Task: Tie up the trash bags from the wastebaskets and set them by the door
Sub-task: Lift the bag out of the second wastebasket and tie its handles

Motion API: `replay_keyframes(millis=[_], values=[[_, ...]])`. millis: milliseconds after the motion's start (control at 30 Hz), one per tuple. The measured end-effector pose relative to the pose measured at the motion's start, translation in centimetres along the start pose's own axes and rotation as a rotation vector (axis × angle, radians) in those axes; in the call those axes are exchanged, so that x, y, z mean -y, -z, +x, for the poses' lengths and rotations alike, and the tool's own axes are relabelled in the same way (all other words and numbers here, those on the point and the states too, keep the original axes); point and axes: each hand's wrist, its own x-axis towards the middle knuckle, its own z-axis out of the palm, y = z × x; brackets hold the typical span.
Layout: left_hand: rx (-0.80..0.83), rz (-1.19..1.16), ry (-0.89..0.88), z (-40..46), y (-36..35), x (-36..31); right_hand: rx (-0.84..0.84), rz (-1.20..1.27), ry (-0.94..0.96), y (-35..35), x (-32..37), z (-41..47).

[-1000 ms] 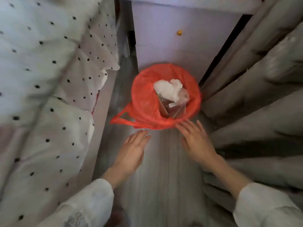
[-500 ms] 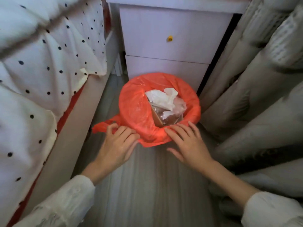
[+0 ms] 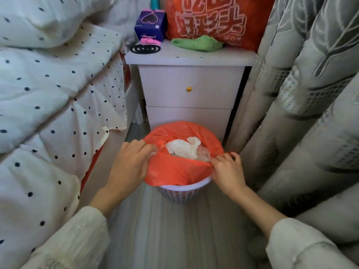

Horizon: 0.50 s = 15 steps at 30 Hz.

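Observation:
An orange trash bag [image 3: 174, 169] lines a small white mesh wastebasket [image 3: 180, 193] on the floor in front of a nightstand. White crumpled tissue [image 3: 182, 146] and clear wrapping lie inside the bag. My left hand [image 3: 128, 164] pinches the bag's rim on the left side. My right hand [image 3: 227, 169] pinches the rim on the right side. The near edge of the bag is pulled up between both hands, off the basket's rim, which shows bare below it.
A white nightstand [image 3: 190, 94] stands right behind the basket, with a purple box [image 3: 150, 26], a green cloth [image 3: 198, 43] and an orange printed bag [image 3: 211, 18] on top. A bed with a dotted quilt [image 3: 54, 98] is on the left. Grey curtains [image 3: 303, 105] hang on the right.
Both hands went from reaching and resting on the bag's near edge to gripping its rim at either side. The bag's front edge has lifted off the basket. The camera tilted up.

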Motion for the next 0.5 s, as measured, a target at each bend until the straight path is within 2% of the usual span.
replay_keyframes(millis=[100,233,300,400,500], values=[[-0.015,0.051,0.005,0.9,0.6,0.4,-0.108,0.011,-0.011,1.2,-0.4,0.8],[-0.053,0.059,0.026,1.9,0.6,0.3,-0.298,0.141,0.292,1.8,2.2,-0.9],[-0.06,0.05,0.017,2.1,0.5,0.0,-0.33,0.142,0.38,1.6,2.8,-1.9],[-0.059,0.024,0.022,2.1,0.3,-0.1,-0.293,0.078,0.249,1.2,0.8,-2.2],[-0.047,-0.025,0.048,1.8,0.1,0.1,-0.093,0.181,0.055,0.2,-1.2,-2.6]])
